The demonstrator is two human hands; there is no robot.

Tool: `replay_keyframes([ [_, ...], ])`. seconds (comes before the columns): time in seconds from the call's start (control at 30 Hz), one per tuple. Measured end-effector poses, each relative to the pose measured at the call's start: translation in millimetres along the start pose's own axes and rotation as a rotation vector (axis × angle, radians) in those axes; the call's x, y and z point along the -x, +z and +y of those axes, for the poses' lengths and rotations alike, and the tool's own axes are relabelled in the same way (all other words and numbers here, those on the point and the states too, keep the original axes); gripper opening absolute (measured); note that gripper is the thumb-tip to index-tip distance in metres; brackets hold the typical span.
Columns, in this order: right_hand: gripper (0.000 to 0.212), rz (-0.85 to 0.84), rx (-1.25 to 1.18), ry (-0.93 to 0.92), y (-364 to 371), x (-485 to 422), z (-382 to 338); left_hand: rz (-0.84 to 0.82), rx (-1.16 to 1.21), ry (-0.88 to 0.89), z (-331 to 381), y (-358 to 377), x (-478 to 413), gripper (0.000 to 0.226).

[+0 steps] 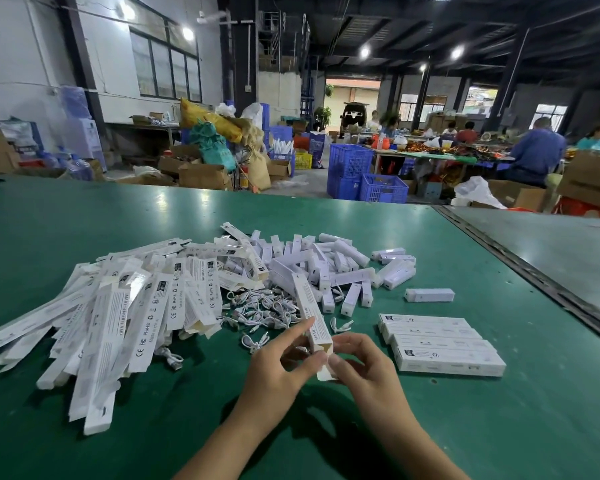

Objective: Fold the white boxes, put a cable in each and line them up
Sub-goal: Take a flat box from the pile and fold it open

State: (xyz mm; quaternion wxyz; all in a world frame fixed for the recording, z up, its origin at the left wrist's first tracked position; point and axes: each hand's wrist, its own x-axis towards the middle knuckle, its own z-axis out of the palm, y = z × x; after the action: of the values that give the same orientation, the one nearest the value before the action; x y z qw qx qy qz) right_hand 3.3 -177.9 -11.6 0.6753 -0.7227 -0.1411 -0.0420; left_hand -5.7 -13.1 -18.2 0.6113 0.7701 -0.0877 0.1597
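Green matting, smooth and faintly glossy, covered the surface (499, 427). Nearest the camera, the left hand (284, 358) pinched a long white box (312, 317) between thumb and forefinger, close to its near end. The right hand (361, 362) pinched the loose end flap (326, 374) in its fingertips. The box was held just above the surface, angled away from the person, with its near end open. Whether a cable lay inside could not be told. The box was judged to be thin printed card: very light, stiff along its creases and easily crushed across the broad faces. It would be best held by the long edges, near the end being closed. Beyond the hands lay a tangle of short white cables (267, 306), soft and springy, likely to snag one another. To the left, flat unfolded blanks (118, 306) lay fanned out. To the right, a row of closed boxes (444, 344) lay side by side, touching. Farther off sat a heap of small white blocks (326, 265), seemingly plastic
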Motion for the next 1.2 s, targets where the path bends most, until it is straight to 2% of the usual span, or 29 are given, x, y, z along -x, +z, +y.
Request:
replay_keyframes([
  [0.17,0.013,0.031,0.075,-0.076,-1,2,2,-0.055,0.105,-0.044,-2,0,-1,0.048],
  [0.27,0.018,-0.077,0.268,-0.180,-6,4,1,-0.031,0.160,-0.061,0,1,-3,0.039],
  [0.37,0.034,-0.199,0.488,-0.339,-12,4,-2,0.006,0.228,-0.088,1,0,-5,0.032],
  [0.43,0.030,-0.185,0.587,-0.421,-12,2,-1,0.007,0.262,-0.110,0,0,-5,0.032],
  [0.57,0.013,-0.071,0.557,-0.488,-8,0,2,-0.004,0.285,-0.126,0,3,-3,0.032],
  [0.83,0.029,0.051,0.515,-0.443,-1,4,1,-0.003,0.273,-0.101,-3,7,-3,0.028],
  [0.93,0.022,0.087,0.521,-0.497,-2,2,0,0.003,0.260,-0.092,-7,8,-3,0.024],
  [1.07,0.011,0.080,0.529,-0.569,-3,1,1,0.016,0.257,-0.083,-9,8,-4,0.038],
  [1.2,0.013,0.078,0.528,-0.578,-3,1,1,0.037,0.251,-0.058,-10,8,-5,0.028],
])
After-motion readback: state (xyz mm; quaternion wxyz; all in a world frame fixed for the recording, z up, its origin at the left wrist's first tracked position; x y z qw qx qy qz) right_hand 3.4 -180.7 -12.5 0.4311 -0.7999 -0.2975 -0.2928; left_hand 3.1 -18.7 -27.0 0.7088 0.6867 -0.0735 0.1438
